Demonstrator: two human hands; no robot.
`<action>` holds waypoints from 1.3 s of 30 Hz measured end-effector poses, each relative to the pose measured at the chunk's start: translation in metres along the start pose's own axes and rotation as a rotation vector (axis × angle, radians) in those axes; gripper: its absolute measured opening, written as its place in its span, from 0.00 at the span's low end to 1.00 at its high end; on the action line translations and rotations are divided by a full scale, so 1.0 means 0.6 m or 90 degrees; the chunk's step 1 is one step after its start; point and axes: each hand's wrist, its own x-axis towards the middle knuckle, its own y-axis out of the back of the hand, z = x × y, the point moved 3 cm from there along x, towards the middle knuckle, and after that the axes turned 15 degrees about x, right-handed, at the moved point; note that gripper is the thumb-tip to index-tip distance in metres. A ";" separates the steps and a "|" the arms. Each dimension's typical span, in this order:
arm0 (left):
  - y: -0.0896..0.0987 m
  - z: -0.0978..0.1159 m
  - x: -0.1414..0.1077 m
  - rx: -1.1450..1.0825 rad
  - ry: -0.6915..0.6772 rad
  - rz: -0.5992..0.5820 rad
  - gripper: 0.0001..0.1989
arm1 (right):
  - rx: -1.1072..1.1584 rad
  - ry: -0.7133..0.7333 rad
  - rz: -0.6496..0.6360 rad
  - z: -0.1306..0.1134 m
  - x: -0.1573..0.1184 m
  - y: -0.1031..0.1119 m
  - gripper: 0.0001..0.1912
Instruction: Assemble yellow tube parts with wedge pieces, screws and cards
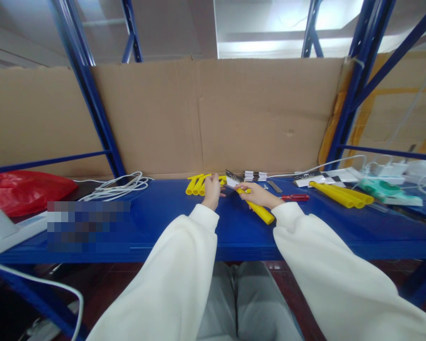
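My right hand (253, 193) is closed around a yellow tube (263, 214), whose wider open end points down toward the table's front edge. A black-and-white printed card (233, 179) stands tilted at the fingertips of this hand; whether they grip it too is unclear. My left hand (211, 192) has its fingers curled beside several yellow tubes (195, 187) lying in a row, and whatever it pinches is hidden. Small yellow parts (222, 180) show just behind its fingers.
Behind my hands lies a stack of black-and-white cards (254, 176). A red-handled screwdriver (295, 197) and more yellow tubes (341, 195) are on the right. White cable (117, 187) and a red bag (28, 189) lie left. Cardboard (216, 118) closes the back of the blue table (156, 225).
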 end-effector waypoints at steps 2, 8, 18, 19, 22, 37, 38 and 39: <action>0.001 0.000 -0.001 -0.005 0.013 0.010 0.15 | -0.005 0.015 0.006 0.001 0.001 0.004 0.17; 0.002 -0.001 -0.002 -0.033 0.004 0.034 0.13 | -0.138 0.141 0.137 -0.020 0.018 0.058 0.17; -0.001 0.000 -0.006 -0.004 -0.014 0.004 0.12 | -0.609 0.007 0.383 -0.052 -0.009 0.337 0.19; -0.001 0.000 -0.006 0.001 -0.016 0.000 0.12 | -0.622 -0.020 0.380 -0.045 -0.020 0.363 0.17; -0.001 0.000 -0.005 0.015 -0.016 -0.011 0.12 | -0.642 -0.107 0.348 -0.015 -0.051 0.423 0.13; -0.003 -0.001 -0.010 0.058 -0.020 -0.042 0.11 | -0.719 -0.202 0.182 0.059 -0.051 0.392 0.22; -0.003 -0.001 -0.010 0.059 -0.020 -0.043 0.11 | -0.719 -0.199 0.166 0.063 -0.048 0.387 0.22; -0.003 -0.001 -0.011 0.060 -0.021 -0.043 0.11 | -0.718 -0.194 0.149 0.068 -0.044 0.383 0.22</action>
